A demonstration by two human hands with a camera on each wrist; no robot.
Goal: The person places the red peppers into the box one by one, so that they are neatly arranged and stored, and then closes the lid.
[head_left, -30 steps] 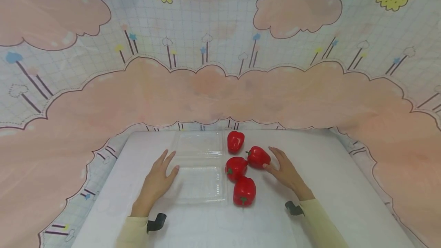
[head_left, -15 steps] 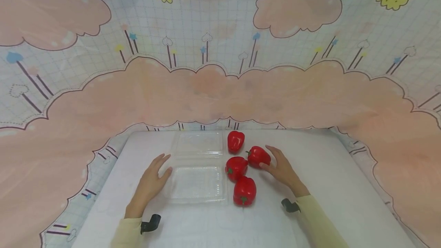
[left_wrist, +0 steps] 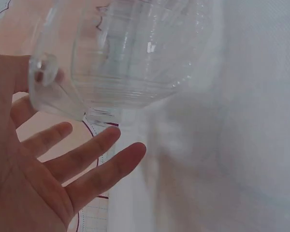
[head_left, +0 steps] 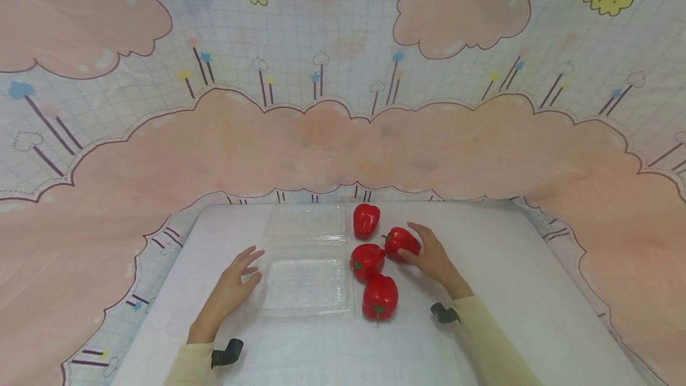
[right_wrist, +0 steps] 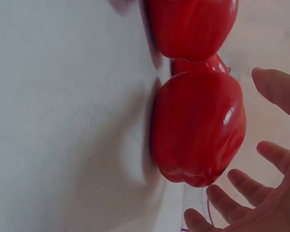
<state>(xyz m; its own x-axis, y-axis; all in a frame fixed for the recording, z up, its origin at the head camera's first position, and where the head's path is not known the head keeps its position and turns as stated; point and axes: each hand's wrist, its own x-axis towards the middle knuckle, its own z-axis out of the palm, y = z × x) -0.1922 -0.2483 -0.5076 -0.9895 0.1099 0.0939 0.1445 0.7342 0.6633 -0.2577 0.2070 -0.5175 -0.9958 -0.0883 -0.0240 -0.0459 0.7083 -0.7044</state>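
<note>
1. Pink clouds on the printed cloth [head_left: 343, 148] fill the view beyond both hands, and below them runs a white desk [head_left: 321, 353], carrying everything.
2. Over to the right hand [head_left: 435, 259]: fingers spread wide, nothing gripped, and the nearest red pepper [head_left: 401, 243] sits on the desk right inside that spread. Any fingertip contact? I cannot tell.
3. Thumb on the near side, fingers on the far side; that width probably suits something so round and glossy. Its stem points away from this hand, leaving a smooth flank facing the palm.
4. Three more to the left of the right hand! A middle pepper [head_left: 367, 264] is just beside the first, a front pepper [head_left: 380, 298] lies nearer the person, and a back pepper [head_left: 367, 222] lies farther off. Loosely clustered, likely for easy reach.
5. Now the left hand [head_left: 231, 286], fingers loosely parted, holding nothing, just beside the clear plastic container [head_left: 305, 286]; touching or not, the views don't settle it. Perhaps it is there to keep light plastic steady.
6. That container lies opened out between left hand and peppers, its two halves side by side, presumably so both hollows are reachable from above.
</note>
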